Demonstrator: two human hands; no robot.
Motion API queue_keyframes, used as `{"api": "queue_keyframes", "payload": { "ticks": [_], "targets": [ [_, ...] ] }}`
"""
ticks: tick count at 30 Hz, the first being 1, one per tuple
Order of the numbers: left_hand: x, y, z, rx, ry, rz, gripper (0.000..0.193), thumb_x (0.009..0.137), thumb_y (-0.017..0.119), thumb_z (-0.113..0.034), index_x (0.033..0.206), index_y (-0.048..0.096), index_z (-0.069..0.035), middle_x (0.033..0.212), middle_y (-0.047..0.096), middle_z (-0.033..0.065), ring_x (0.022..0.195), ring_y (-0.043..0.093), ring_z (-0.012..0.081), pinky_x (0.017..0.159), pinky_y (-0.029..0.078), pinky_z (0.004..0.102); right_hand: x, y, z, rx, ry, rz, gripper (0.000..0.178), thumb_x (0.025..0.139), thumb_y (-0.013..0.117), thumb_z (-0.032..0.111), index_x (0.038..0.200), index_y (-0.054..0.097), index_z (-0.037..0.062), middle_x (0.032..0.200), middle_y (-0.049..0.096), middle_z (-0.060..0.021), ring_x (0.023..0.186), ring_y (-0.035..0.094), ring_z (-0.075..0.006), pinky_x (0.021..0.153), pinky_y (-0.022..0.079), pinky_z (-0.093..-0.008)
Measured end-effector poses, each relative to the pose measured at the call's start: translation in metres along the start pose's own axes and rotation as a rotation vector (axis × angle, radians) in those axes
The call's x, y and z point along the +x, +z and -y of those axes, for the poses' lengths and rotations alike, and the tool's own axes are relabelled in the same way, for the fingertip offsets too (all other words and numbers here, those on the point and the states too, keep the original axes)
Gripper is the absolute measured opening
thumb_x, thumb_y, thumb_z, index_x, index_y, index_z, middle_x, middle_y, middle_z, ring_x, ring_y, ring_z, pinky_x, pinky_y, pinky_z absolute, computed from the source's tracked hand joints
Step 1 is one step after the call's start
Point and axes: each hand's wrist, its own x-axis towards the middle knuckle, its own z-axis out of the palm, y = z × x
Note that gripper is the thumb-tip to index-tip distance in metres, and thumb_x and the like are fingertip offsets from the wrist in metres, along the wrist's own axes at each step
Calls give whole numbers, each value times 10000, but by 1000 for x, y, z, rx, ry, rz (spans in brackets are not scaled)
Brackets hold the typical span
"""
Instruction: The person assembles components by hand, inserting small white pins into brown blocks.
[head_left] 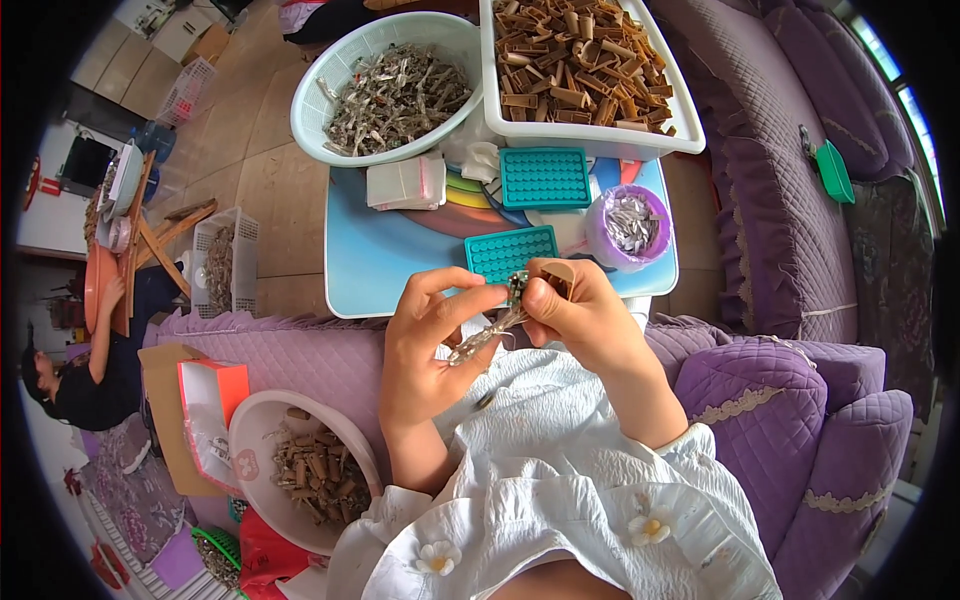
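My left hand pinches a small green circuit board with a bundle of thin silvery wire hanging from it past the thumb. Right beside it, my right hand grips a curved brown plastic shell. The fingertips of both hands meet at the board, above my lap. How far the board sits inside the shell is hidden by my fingers. Just beyond the hands, a teal tray with rows of small hollows lies on the blue table.
Farther back stand a pale green basket of wire bundles and a white bin of brown shells. A purple tub holds small silvery pieces. A second teal tray lies behind. Lower left is a pink basin of shells. Another person sits far left.
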Motion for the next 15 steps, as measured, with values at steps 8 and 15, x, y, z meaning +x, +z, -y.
{"api": "queue_keyframes", "payload": {
  "ticks": [8, 15],
  "targets": [
    [7, -5, 3, -225, 124, 184, 371, 592, 553, 98, 907, 613, -88, 956, 488, 53, 563, 480, 89, 442, 407, 208, 4, -3, -6, 722, 242, 234, 298, 804, 533, 356, 717, 466, 79, 536, 462, 20, 456, 356, -27, 401, 235, -168],
    [18, -13, 6, -206, 205, 240, 343, 599, 528, 101, 874, 615, -85, 917, 539, 46, 615, 554, 134, 465, 447, 223, 13, -3, 7, 205, 123, 147, 311, 812, 545, 277, 610, 429, 71, 536, 421, 41, 484, 377, -25, 431, 290, -172]
  ]
}}
